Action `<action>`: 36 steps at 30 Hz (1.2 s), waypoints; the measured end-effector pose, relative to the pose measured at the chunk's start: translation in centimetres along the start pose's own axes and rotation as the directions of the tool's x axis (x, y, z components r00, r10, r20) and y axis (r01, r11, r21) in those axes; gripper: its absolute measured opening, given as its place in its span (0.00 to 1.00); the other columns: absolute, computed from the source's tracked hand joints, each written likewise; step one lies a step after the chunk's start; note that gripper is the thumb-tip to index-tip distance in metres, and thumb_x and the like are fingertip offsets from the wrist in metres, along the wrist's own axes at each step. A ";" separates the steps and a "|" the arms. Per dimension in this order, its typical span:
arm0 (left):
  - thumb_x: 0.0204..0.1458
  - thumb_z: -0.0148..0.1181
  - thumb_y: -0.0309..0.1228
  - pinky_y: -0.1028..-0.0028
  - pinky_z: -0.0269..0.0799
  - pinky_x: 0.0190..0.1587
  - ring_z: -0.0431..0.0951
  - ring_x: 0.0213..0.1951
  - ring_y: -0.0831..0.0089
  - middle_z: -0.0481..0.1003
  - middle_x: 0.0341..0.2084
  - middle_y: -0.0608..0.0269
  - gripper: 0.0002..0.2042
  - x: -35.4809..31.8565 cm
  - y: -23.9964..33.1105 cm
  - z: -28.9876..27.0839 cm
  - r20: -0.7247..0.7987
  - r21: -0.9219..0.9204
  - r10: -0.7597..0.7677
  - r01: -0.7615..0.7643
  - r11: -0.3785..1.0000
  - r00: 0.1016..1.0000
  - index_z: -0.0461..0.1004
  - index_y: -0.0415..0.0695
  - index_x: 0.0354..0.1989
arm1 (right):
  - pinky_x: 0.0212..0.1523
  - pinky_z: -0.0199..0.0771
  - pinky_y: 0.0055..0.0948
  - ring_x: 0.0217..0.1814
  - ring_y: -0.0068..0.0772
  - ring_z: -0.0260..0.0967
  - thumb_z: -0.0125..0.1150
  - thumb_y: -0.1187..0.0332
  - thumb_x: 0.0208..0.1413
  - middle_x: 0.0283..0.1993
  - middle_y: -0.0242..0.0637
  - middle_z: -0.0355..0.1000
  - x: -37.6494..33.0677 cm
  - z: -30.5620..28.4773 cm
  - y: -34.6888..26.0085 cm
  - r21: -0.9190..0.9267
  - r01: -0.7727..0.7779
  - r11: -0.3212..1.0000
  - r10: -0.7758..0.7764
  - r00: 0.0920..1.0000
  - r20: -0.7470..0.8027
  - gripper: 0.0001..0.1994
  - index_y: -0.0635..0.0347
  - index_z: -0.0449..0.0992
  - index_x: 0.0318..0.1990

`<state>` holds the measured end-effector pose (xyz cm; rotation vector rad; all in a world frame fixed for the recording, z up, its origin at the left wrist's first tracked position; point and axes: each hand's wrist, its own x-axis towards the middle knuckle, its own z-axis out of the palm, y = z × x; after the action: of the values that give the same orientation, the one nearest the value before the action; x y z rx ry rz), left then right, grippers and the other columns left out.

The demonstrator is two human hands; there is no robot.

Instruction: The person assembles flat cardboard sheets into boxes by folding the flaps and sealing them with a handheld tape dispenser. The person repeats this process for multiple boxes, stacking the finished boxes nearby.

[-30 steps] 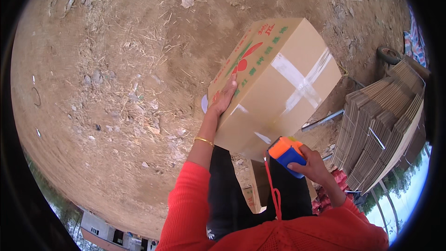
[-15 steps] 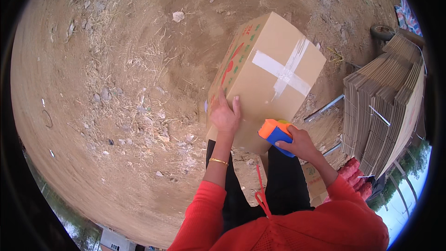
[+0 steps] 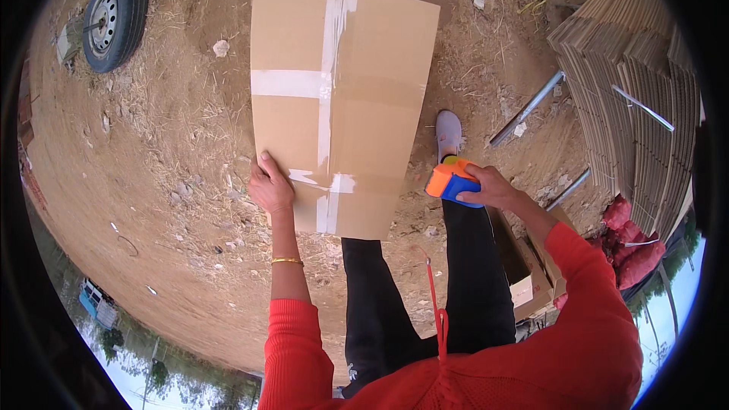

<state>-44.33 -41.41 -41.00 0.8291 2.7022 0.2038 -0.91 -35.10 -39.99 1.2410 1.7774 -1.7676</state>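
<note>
A brown cardboard box point(image 3: 380, 106) stands in front of my legs with a broad face turned up. White tape point(image 3: 288, 83) runs along its seam, with cross strips at the far part and wrinkled pieces near my side. At the box's near left edge is my left hand point(image 3: 271, 184), its thumb on the upper face and the fingers over the side, partly hidden. To the right of the box, apart from it, my right hand point(image 3: 490, 186) is closed round an orange and blue tape dispenser point(image 3: 453, 180), held above my right leg.
Flattened cartons point(image 3: 619, 91) are stacked at the right, beside metal tubes point(image 3: 528, 108) and red mesh sacks point(image 3: 634, 247). An open carton point(image 3: 516, 273) stands by my right leg. A wheel point(image 3: 114, 21) lies far left on dirt ground strewn with straw and stones.
The box has turned and now shows a broad taped face. My left hand has shifted left to its left edge. The tape dispenser stays in my right hand.
</note>
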 end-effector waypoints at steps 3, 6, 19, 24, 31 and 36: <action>0.59 0.35 0.55 0.53 0.67 0.33 0.76 0.30 0.46 0.77 0.27 0.44 0.30 -0.4 1.0 -0.3 0.001 -0.020 0.016 -0.016 1.000 1.000 0.77 0.39 0.40 | 0.36 0.69 0.42 0.35 0.54 0.71 0.65 0.44 0.44 0.29 0.53 0.70 4.0 1.4 3.2 0.064 0.217 0.974 -0.216 0.976 -0.029 0.33 0.67 0.68 0.44; 0.59 0.33 0.57 0.54 0.68 0.37 0.76 0.34 0.46 0.77 0.32 0.41 0.35 -0.1 0.4 -0.2 0.000 -0.004 -0.018 0.018 1.000 1.000 0.76 0.33 0.42 | 0.37 0.69 0.41 0.35 0.54 0.70 0.65 0.42 0.44 0.31 0.53 0.70 8.5 3.0 5.5 0.004 0.278 0.960 -0.278 0.960 0.027 0.33 0.67 0.69 0.43; 0.59 0.34 0.59 0.60 0.69 0.40 0.74 0.37 0.58 0.75 0.37 0.42 0.37 1.0 -1.6 -0.1 -0.025 -0.196 -0.060 0.054 0.979 0.998 0.72 0.30 0.45 | 0.45 0.69 0.42 0.43 0.54 0.71 0.59 0.40 0.45 0.35 0.51 0.73 16.8 6.4 7.2 0.002 0.121 0.993 -0.121 0.992 0.031 0.33 0.66 0.75 0.42; 0.57 0.31 0.62 0.55 0.68 0.40 0.75 0.39 0.52 0.75 0.37 0.40 0.39 0.8 -3.0 -0.2 -0.013 -0.013 -0.073 0.073 0.997 0.997 0.73 0.32 0.44 | 0.41 0.72 0.39 0.42 0.46 0.74 0.56 0.42 0.48 0.36 0.46 0.76 14.7 6.5 2.7 -0.141 -0.157 0.978 0.161 0.987 0.018 0.29 0.64 0.78 0.39; 0.58 0.34 0.58 0.51 0.67 0.31 0.77 0.30 0.47 0.77 0.29 0.42 0.35 -2.0 0.6 0.4 -0.100 0.052 0.019 -0.014 0.999 0.995 0.76 0.34 0.41 | 0.37 0.73 0.34 0.43 0.33 0.76 0.53 0.46 0.55 0.40 0.36 0.77 15.7 10.0 -5.4 0.094 -0.737 0.669 0.739 0.646 -0.189 0.22 0.55 0.81 0.36; 0.59 0.33 0.57 0.51 0.67 0.33 0.77 0.33 0.47 0.77 0.30 0.41 0.34 -2.1 2.3 0.4 -0.107 -0.008 0.056 -0.057 0.998 0.993 0.76 0.35 0.41 | 0.36 0.74 0.38 0.40 0.42 0.76 0.51 0.47 0.57 0.36 0.43 0.77 15.6 11.2 -4.7 0.178 -0.701 0.691 0.713 0.620 -0.328 0.25 0.66 0.75 0.40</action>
<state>-41.36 -40.65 -40.30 0.9171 2.7758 0.2828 -16.93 -39.58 -50.68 2.0445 1.1136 -1.1308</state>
